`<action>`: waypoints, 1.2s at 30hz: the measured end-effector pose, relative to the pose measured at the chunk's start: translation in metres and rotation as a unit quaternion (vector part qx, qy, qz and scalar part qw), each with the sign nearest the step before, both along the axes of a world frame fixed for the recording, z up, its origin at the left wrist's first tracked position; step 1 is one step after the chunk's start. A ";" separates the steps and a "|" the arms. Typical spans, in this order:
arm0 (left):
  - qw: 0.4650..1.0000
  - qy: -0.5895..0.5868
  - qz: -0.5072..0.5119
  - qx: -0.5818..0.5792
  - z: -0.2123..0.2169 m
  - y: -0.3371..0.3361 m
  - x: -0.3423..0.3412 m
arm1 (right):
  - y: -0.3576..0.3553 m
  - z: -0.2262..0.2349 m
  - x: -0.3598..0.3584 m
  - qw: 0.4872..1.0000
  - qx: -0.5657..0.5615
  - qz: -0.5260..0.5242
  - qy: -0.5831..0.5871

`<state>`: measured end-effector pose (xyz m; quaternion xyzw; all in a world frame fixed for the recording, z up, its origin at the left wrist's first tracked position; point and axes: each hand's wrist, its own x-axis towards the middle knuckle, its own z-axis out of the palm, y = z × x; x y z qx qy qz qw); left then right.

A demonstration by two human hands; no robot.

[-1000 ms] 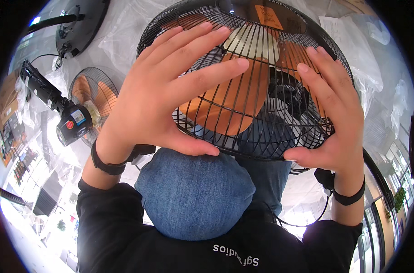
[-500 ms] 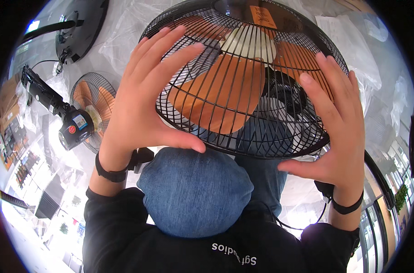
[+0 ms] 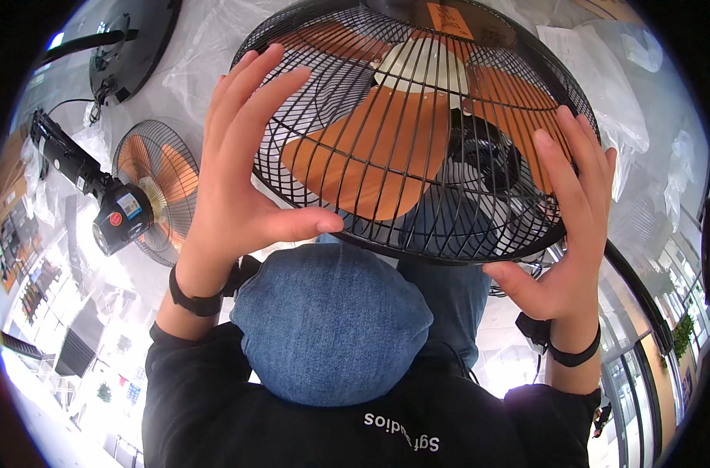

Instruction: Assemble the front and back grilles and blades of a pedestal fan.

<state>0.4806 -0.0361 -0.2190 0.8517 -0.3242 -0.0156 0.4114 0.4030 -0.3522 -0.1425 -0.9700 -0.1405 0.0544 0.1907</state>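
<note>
In front of my knees is a large fan (image 3: 402, 148) with a black wire cage, orange-brown blades and a pale hub. My left hand (image 3: 250, 171) is at the left side of the cage, fingers spread and thumb stretched along its near rim. On the opposite side, my right hand (image 3: 566, 210) has its fingers apart over the wires, with the thumb by the near rim. Whether the fingertips bear on the wires is hard to tell. Neither hand is closed around the cage. An orange label (image 3: 449, 21) sits on the far rim.
A second fan (image 3: 133, 204) with orange blades and a black motor housing lies at the left. Beyond it stands a black round base (image 3: 133, 51) with a cable. Clear plastic sheets (image 3: 597, 78) spread over the floor. My jeans-covered knee (image 3: 331, 324) is close beneath the cage.
The fan cage has shifted slightly left and tilted a little. My left hand has moved left, and my right hand has slid lower and closer to the rim.
</note>
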 end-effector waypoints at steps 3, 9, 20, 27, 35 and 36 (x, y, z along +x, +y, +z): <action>0.999 -0.026 -0.010 0.026 0.003 -0.002 0.001 | -0.001 -0.004 -0.002 1.000 0.015 0.004 -0.016; 1.000 -0.014 0.005 0.026 0.003 -0.004 -0.003 | -0.002 -0.006 -0.007 0.999 0.012 0.011 -0.029; 0.999 -0.041 0.031 0.005 -0.007 -0.003 -0.005 | 0.003 -0.011 -0.006 0.997 0.058 0.007 -0.058; 0.996 -0.069 0.017 -0.055 -0.013 -0.002 -0.004 | 0.004 -0.005 -0.004 0.997 0.061 -0.009 -0.055; 0.965 -0.248 -0.003 -0.088 -0.021 -0.003 -0.027 | 0.002 0.005 0.006 0.998 0.032 0.019 -0.043; 0.965 -0.247 -0.001 -0.092 -0.020 -0.005 -0.026 | 0.001 0.005 0.006 0.998 0.029 0.025 -0.044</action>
